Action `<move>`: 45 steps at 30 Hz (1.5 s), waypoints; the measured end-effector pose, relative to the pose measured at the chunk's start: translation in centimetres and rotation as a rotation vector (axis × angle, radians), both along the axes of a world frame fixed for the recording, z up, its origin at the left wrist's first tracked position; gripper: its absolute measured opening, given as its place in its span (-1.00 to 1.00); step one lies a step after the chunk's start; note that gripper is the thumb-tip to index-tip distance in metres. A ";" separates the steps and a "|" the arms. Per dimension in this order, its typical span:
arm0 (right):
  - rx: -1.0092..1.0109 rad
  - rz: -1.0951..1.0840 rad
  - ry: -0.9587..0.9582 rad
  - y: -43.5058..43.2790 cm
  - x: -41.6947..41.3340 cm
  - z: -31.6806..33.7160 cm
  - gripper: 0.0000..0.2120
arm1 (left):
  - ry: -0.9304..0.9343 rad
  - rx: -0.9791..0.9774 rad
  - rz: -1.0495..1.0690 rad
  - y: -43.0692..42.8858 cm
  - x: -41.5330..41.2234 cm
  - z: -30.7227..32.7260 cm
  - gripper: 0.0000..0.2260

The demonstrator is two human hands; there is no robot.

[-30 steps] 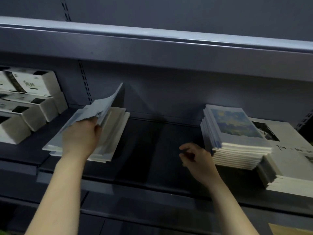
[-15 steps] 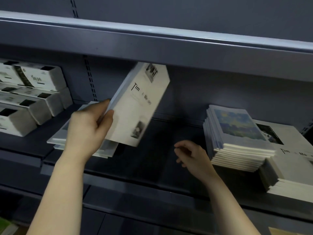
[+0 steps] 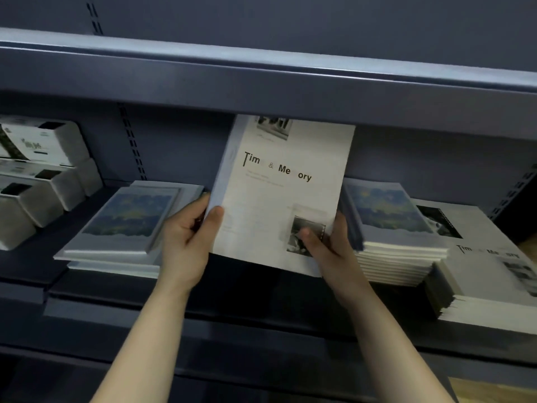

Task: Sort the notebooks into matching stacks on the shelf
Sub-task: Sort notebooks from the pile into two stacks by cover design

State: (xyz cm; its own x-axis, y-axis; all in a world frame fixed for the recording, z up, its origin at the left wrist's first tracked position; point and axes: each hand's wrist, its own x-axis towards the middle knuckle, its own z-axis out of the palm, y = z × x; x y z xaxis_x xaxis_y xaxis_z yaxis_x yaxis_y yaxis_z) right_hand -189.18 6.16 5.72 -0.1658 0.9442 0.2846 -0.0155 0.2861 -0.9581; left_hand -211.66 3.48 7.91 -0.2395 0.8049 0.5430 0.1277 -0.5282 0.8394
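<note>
— What are we holding?
— A white rectangular notebook (image 3: pixel 279 199) with black lettering on its paper cover. We hold it upright and slightly tilted, in the air above the bare middle of the dark blue-grey metal shelf (image 3: pixel 261 303).

— How do our hands sit on it?
— Our left hand (image 3: pixel 186 239) grasps the lower left edge, with the thumb on the front cover and the fingers curled behind. Our right hand (image 3: pixel 328 245) pinches the lower right corner, its thumb pressed on the small black-and-white photograph printed there.

— What lies on either side?
— To our left, a low stack of flat notebooks with blue painted covers (image 3: pixel 125 225) lies on the shelf, just beside our left hand. To our right, a taller stack of blue-covered notebooks (image 3: pixel 389 225) stands near our right hand. At the far right, touching it, is a stack of white notebooks (image 3: pixel 488 274) with the same black lettering. We cannot tell whether the blue stack overlaps it.

— Anything else?
— White soft packs (image 3: pixel 43 170) with dark openings are piled at the far left. The front edge of the upper shelf (image 3: pixel 261 80) runs just above our notebook's top edge.
</note>
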 end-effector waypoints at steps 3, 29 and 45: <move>0.052 -0.043 0.006 0.1 0.8 1.0 -0.54 | -0.058 -0.039 0.023 0.5 1.1 -1.0 -0.80; -0.026 -0.462 0.098 -1.4 17.4 2.4 -0.64 | 0.467 -0.303 -0.042 3.1 11.3 -6.1 -0.71; -0.242 -0.561 0.108 -2.8 29.8 2.8 -0.63 | 1.006 -0.479 0.200 6.1 16.2 -8.3 -0.58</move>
